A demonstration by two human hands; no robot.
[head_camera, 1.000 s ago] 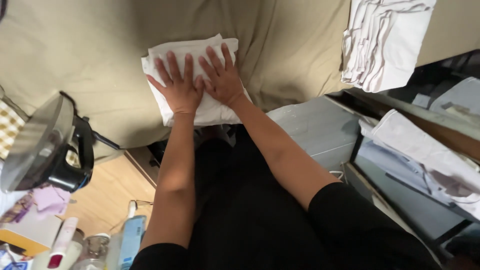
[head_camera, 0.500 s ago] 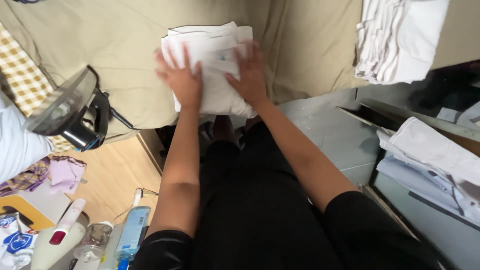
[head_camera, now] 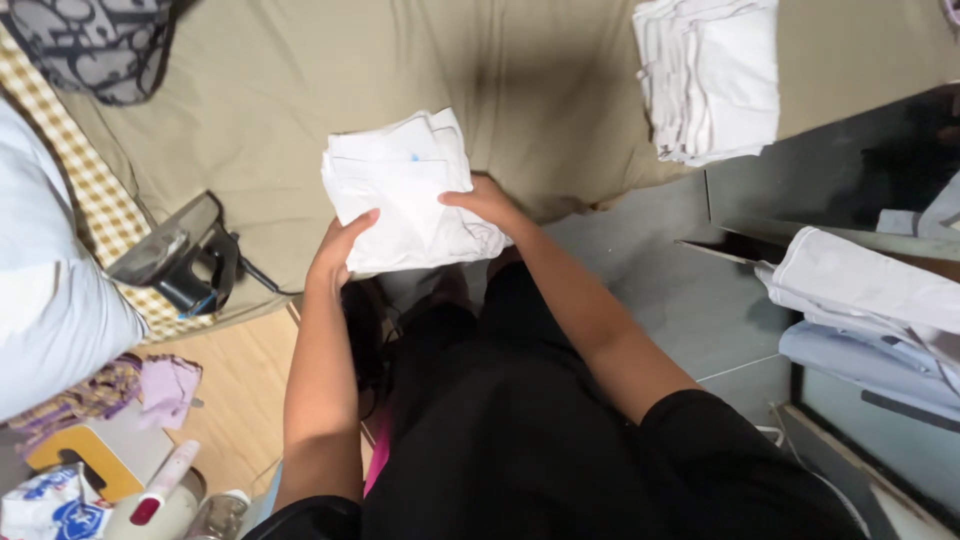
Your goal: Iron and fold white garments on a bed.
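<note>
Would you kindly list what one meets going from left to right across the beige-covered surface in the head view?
Iron → left hand → folded white garment held in both hands → right hand → stack of folded white cloths.

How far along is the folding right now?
Done: a stack of folded white cloths sits at the far right of the tan sheet. In hand: the left hand and right hand grip one folded white cloth at its near edge. Left: pale garments lie loose on the right; the iron rests aside.
</note>
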